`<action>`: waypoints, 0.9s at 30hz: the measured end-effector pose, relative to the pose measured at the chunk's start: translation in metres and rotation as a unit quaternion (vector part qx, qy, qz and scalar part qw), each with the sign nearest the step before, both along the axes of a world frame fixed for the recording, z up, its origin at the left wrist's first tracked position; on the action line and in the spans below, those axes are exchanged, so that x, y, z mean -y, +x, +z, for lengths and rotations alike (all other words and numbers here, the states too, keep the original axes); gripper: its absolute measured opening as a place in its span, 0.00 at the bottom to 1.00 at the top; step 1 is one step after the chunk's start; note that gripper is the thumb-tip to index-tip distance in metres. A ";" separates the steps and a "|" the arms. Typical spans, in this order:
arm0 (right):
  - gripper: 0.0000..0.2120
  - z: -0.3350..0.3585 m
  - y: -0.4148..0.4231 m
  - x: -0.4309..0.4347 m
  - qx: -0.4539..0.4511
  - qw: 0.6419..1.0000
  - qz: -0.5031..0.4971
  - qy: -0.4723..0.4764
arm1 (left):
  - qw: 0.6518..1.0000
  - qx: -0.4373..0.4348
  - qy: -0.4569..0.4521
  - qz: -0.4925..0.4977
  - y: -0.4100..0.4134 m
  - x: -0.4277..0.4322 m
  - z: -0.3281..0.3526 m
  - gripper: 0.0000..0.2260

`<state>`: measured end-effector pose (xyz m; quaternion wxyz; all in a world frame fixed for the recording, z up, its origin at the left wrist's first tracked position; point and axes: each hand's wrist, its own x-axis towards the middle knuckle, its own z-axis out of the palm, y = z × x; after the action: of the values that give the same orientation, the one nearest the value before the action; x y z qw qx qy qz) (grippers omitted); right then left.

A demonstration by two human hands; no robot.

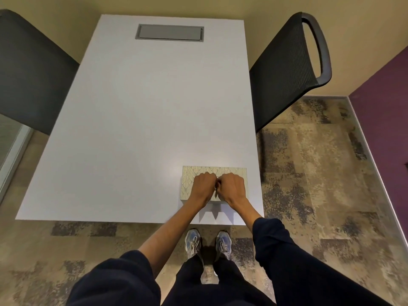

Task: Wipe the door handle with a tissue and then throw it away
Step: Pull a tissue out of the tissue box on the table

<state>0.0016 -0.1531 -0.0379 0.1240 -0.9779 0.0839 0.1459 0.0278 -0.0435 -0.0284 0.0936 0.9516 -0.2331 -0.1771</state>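
A pale gold patterned tissue box [234, 172] sits on the white table [132, 129] near its front right corner. Both my hands rest on top of the box, side by side and touching at the middle. My left hand [203, 184] and my right hand [231, 186] have their fingers curled down at the box's centre. What the fingers grip there is hidden; no tissue shows. No door handle is in view.
Two dark mesh chairs flank the table, one at the left [28, 69] and one at the right [291, 69]. A grey cable hatch [169, 32] is set in the far end of the table. Patterned carpet [320, 173] covers the floor; a purple wall [386, 111] stands at the right.
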 end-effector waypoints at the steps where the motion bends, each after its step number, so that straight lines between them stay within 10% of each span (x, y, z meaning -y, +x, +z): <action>1: 0.09 -0.001 0.001 0.001 -0.006 1.000 0.006 -0.004 | 1.000 -0.005 -0.008 -0.001 0.001 0.000 0.000 0.10; 27: 0.10 -0.001 -0.002 0.016 0.040 0.996 0.014 0.085 | 0.996 -0.005 -0.056 -0.073 0.004 -0.025 -0.016 0.13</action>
<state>-0.0005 -0.1692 -0.0388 0.2074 -0.9701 0.0523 0.1147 0.0318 -0.0184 -0.0443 0.1346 0.9244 -0.3108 -0.1753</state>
